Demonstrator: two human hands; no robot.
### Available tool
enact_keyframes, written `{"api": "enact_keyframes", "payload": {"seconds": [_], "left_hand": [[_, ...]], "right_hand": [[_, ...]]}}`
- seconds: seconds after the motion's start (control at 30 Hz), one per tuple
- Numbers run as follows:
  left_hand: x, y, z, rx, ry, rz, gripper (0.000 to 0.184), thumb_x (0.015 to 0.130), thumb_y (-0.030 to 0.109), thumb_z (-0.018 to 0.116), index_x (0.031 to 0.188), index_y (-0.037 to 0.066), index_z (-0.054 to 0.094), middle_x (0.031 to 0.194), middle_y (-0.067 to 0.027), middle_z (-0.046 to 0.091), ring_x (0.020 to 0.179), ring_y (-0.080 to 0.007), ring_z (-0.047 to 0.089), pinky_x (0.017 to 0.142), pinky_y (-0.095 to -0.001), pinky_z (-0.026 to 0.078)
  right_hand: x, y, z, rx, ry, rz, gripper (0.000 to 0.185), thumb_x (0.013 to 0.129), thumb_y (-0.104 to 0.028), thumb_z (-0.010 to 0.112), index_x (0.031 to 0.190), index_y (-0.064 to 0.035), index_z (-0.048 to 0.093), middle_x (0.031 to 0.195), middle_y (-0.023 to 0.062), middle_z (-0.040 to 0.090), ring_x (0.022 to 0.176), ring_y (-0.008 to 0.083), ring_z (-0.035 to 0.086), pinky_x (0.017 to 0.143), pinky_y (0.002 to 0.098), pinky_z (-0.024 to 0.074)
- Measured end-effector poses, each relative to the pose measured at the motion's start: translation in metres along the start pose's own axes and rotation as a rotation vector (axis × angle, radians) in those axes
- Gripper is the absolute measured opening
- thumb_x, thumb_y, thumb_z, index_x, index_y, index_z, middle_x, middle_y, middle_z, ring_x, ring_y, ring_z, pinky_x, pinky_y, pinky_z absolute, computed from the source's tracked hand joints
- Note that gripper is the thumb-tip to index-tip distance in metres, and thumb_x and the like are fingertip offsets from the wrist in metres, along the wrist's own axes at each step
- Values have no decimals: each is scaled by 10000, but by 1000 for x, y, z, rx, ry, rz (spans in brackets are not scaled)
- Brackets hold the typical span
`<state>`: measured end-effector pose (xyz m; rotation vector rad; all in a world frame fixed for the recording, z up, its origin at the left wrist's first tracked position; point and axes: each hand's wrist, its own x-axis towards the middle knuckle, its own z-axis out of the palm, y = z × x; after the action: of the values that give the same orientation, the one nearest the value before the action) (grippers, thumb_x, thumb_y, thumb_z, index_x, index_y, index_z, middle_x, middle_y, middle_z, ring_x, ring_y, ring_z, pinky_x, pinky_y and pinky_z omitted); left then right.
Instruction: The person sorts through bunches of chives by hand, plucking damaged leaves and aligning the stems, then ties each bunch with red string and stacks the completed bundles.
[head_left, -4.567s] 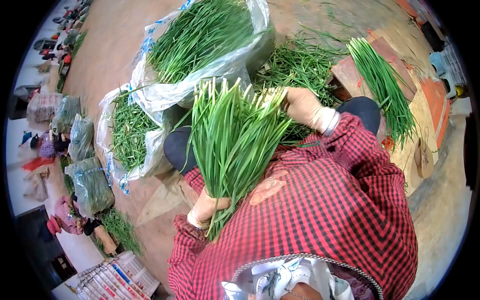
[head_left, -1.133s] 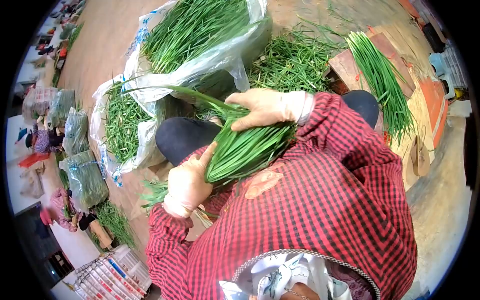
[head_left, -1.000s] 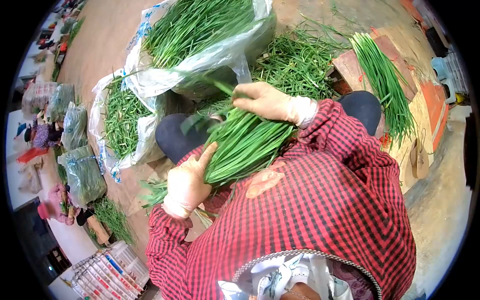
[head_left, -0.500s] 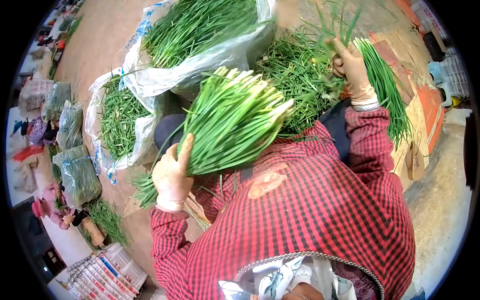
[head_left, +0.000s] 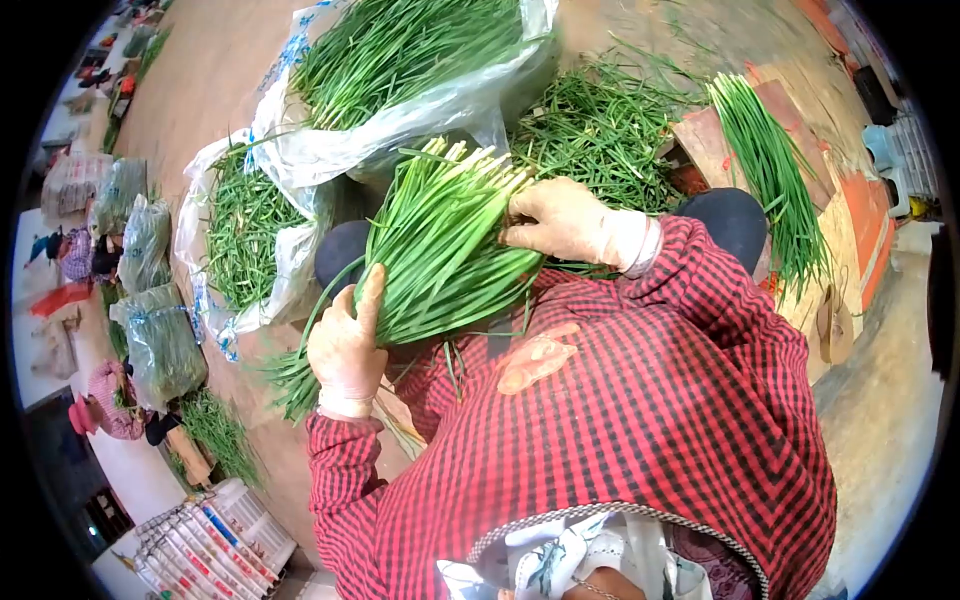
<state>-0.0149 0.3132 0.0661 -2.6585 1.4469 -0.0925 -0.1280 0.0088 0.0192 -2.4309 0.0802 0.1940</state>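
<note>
My left hand (head_left: 346, 350), in a pale thin glove, is closed around the leafy end of a thick bunch of garlic chives (head_left: 440, 250). The bunch lies slanted over my lap, its pale stem ends up and to the right. At those stem ends, my gloved right hand (head_left: 565, 222) is closed on the bunch's right edge, fingers above and thumb below. Its fingertips are partly hidden among the stems. Beyond the bunch, a heap of loose chive leaves (head_left: 600, 135) lies on the floor. Another neat bundle of chives (head_left: 765, 175) rests at the right.
A large plastic bag (head_left: 400, 135) full of chives stands ahead, beside a smaller bag (head_left: 290, 265) of loose leaves. The right bundle lies on boards (head_left: 700, 140). Filled bags (head_left: 160, 345), stacked crates (head_left: 215, 540) and a person (head_left: 115, 400) are at the left.
My right hand has come from the upper right, where it held a few loose leaves, down to the bunch's stem ends. Those leaves have left it. My left hand keeps its hold.
</note>
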Motion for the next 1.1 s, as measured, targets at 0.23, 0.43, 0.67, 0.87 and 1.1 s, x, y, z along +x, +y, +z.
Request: {"api": "enact_keyframes", "payload": {"seconds": [0.23, 0.43, 0.67, 0.87, 1.1], "left_hand": [[-11, -16, 17, -38, 45, 14, 1006, 569, -46, 708, 1461, 293, 390, 1164, -103, 607, 908, -296, 622, 741, -395, 515], [-4, -13, 18, -10, 9, 59, 974, 591, -33, 711, 1453, 301, 406, 1168, -97, 610, 924, -304, 619, 760, -401, 513], [-8, -9, 8, 4, -17, 115, 946, 607, 16, 733, 1450, 297, 408, 1179, -84, 609, 915, -284, 621, 729, -396, 503], [-18, -17, 25, -87, 71, 101, 910, 609, 69, 753, 1446, 203, 421, 1186, -49, 610, 887, -262, 610, 726, -384, 489], [-21, -20, 32, -65, 147, 141, 885, 597, 52, 758, 1418, 190, 457, 1198, -41, 613, 919, -250, 605, 754, -373, 487]], "right_hand": [[-52, 28, -46, 725, -153, 154, 265, 937, -279, 614, 935, -18, 663, 828, 11, 660, 752, 92, 576, 687, 267, 478], [-41, 44, -67, -93, 437, 128, 449, 862, -362, 676, 1201, -73, 622, 1157, 116, 618, 968, 263, 645, 830, 372, 521], [8, -31, -7, -133, 74, -298, 258, 866, -306, 638, 1041, -117, 656, 1120, 60, 614, 960, 271, 636, 782, 389, 526], [-26, -22, -30, 446, -27, -264, 140, 894, -141, 671, 947, -17, 635, 785, 87, 633, 680, 181, 628, 623, 298, 501], [-56, 47, -95, 502, 72, 447, 189, 904, -184, 657, 979, -11, 659, 770, 44, 661, 655, 104, 632, 573, 235, 497]]}}
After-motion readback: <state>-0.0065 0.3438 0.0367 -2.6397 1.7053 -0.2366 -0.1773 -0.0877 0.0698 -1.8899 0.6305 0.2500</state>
